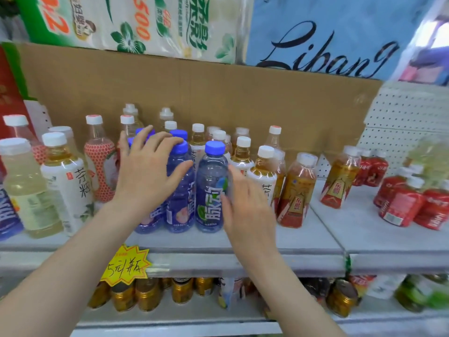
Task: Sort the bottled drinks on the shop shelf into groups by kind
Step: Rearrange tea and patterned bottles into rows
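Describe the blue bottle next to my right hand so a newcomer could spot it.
Find the grey shelf backed by brown cardboard; at its front middle stands a cluster of blue-capped bottles. Yours is the rightmost bottle, beside the right hand. Its label shows a green lime, while its left neighbour shows a pink fruit.

We see the shelf brightly and evenly lit, with only faint, soft shadows on it. White glare washes out the top right corner. The right hand is smeared by motion blur, the red bottles at the right edge look soft, and our wide lens bows the shelf's front edge.
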`<state>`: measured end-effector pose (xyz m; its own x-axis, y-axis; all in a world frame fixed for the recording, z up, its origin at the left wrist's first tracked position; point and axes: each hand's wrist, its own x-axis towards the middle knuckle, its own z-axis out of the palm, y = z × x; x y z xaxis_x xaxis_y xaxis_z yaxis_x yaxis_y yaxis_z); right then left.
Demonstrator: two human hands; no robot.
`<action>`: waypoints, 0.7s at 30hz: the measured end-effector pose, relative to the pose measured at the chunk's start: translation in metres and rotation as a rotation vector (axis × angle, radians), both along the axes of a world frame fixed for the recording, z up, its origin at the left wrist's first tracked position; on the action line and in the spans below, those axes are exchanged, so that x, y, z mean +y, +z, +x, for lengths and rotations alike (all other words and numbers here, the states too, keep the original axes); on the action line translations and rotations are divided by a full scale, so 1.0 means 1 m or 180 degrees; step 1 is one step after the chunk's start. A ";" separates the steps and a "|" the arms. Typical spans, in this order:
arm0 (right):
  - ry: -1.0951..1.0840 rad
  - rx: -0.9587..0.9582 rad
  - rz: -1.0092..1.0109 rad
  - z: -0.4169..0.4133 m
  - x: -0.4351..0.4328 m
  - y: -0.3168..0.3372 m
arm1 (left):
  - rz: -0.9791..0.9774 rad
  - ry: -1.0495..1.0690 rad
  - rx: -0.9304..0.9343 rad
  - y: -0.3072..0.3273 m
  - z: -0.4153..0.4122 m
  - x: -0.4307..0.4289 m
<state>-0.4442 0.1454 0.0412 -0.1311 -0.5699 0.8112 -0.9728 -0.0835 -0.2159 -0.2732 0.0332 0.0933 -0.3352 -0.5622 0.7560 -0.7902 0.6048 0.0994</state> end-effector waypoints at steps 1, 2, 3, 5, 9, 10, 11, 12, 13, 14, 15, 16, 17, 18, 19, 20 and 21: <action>-0.0070 -0.0018 -0.0393 -0.014 0.009 -0.001 | -0.0127 -0.0036 0.0032 0.002 -0.004 0.002; -0.0186 -0.0144 -0.0638 -0.032 0.016 0.000 | -0.0288 -0.0129 0.0092 0.005 -0.009 0.005; -0.0350 -0.0337 -0.0725 -0.054 0.020 0.003 | -0.0438 -0.0288 0.0166 0.008 -0.016 0.009; -0.0692 -0.0682 -0.0517 -0.104 0.020 0.010 | -0.0554 -0.0685 0.0244 0.016 -0.036 0.020; -0.0570 -0.1003 0.0637 -0.168 0.010 0.034 | -0.0218 -0.1242 0.0016 0.030 -0.091 0.039; -0.0531 -0.0842 0.0848 -0.174 0.005 0.043 | -0.0118 -0.1332 -0.0112 0.032 -0.105 0.041; -0.0486 -0.0615 0.1021 -0.177 -0.002 0.051 | -0.0037 -0.1378 -0.0247 0.031 -0.119 0.041; -0.0404 -0.0378 0.1185 -0.178 -0.011 0.057 | 0.0023 -0.1383 -0.0360 0.030 -0.131 0.041; -0.0316 -0.0171 0.1344 -0.177 -0.020 0.063 | 0.0079 -0.1349 -0.0428 0.028 -0.140 0.040; -0.0241 0.0007 0.1455 -0.177 -0.029 0.067 | 0.0149 -0.1291 -0.0432 0.025 -0.147 0.039; -0.0164 0.0151 0.1498 -0.178 -0.037 0.070 | 0.0213 -0.1233 -0.0373 0.022 -0.152 0.038; -0.0076 0.0267 0.1510 -0.180 -0.043 0.072 | 0.0260 -0.1184 -0.0285 0.020 -0.154 0.038; 0.0011 0.0354 0.1529 -0.182 -0.048 0.075 | 0.0290 -0.1137 -0.0192 0.017 -0.156 0.038; 0.0082 0.0416 0.1558 -0.184 -0.050 0.078 | 0.0320 -0.1083 -0.0098 0.016 -0.157 0.039; 0.0121 0.0468 0.1584 -0.187 -0.053 0.081 | 0.0349 -0.1036 -0.0010 0.015 -0.159 0.041; 0.0150 0.0530 0.1572 -0.190 -0.055 0.082 | 0.0364 -0.0996 0.0063 0.014 -0.160 0.043; 0.0164 0.0579 0.1533 -0.191 -0.055 0.082 | 0.0366 -0.0949 0.0119 0.014 -0.163 0.045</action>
